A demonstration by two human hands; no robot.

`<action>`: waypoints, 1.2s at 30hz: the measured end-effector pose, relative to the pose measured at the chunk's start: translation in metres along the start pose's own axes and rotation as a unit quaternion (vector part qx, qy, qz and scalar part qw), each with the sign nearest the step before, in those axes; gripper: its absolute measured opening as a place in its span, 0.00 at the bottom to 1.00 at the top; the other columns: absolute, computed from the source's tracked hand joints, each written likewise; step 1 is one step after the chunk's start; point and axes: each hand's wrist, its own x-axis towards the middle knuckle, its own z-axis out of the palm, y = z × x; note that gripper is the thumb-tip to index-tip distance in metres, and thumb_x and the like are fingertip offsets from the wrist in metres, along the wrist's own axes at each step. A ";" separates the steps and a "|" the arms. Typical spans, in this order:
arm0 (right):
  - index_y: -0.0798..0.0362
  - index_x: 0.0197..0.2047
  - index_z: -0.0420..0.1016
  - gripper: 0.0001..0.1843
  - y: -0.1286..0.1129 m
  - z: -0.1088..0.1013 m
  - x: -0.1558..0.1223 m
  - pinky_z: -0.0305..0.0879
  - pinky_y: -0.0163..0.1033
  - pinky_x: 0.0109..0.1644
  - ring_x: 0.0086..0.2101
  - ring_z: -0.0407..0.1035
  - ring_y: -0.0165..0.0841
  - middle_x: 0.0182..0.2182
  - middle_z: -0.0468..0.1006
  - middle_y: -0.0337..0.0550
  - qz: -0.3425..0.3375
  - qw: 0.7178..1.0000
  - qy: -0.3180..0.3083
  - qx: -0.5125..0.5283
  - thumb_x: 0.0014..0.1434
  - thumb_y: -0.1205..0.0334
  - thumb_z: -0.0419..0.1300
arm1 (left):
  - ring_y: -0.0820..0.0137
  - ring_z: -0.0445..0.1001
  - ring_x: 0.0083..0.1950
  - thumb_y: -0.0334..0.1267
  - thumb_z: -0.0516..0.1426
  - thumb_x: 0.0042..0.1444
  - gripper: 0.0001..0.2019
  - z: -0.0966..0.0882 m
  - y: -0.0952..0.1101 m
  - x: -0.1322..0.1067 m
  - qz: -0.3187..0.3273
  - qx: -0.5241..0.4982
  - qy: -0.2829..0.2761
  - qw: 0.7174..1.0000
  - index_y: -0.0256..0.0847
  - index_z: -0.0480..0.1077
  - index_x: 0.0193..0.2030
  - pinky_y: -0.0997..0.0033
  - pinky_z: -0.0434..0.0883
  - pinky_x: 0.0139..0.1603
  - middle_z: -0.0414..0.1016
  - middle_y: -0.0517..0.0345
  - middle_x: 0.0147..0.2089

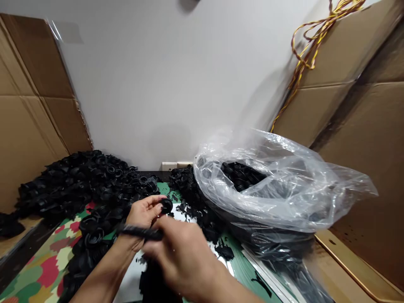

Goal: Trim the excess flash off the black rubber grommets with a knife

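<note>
My left hand (142, 213) is closed on a small black round rubber part (166, 205), pinched at the fingertips. My right hand (179, 252), blurred by motion, is closed round a thin black tool (139, 231) that lies across in front of the left wrist. Both hands hover over a patterned mat (47, 269) strewn with black scraps (225, 251).
A big heap of black rubber parts (82, 181) lies at the left. A clear plastic bag (277, 189) with more black parts (241, 176) stands at the right. Cardboard boxes (362, 118) flank both sides; yellow-red wires (311, 46) hang at the upper right.
</note>
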 end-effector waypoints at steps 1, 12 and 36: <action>0.53 0.36 0.73 0.07 0.002 -0.008 0.003 0.61 0.35 0.31 0.27 0.66 0.31 0.27 0.74 0.39 0.007 1.000 0.030 0.003 0.59 0.59 0.59 | 0.75 0.68 0.21 0.42 0.64 0.37 0.18 0.001 0.004 0.001 0.007 -0.029 0.005 1.000 0.35 0.74 0.36 0.74 0.67 0.22 0.73 0.60 0.24; 0.53 0.33 0.74 0.18 0.035 -0.051 0.005 0.58 0.34 0.30 0.27 0.59 0.30 0.28 0.65 0.39 -0.026 0.962 0.260 0.075 0.60 0.47 0.54 | 0.77 0.66 0.23 0.39 0.63 0.44 0.13 0.011 0.032 -0.003 0.183 -0.035 0.058 0.981 0.39 0.77 0.39 0.78 0.66 0.23 0.72 0.63 0.26; 0.54 0.32 0.76 0.10 0.052 -0.017 -0.008 0.71 0.36 0.29 0.24 0.74 0.33 0.25 0.77 0.40 0.009 0.924 0.295 0.241 0.53 0.56 0.64 | 0.70 0.77 0.25 0.34 0.68 0.36 0.20 0.000 -0.020 -0.043 -0.054 -0.118 0.068 0.989 0.36 0.72 0.39 0.78 0.70 0.24 0.76 0.61 0.23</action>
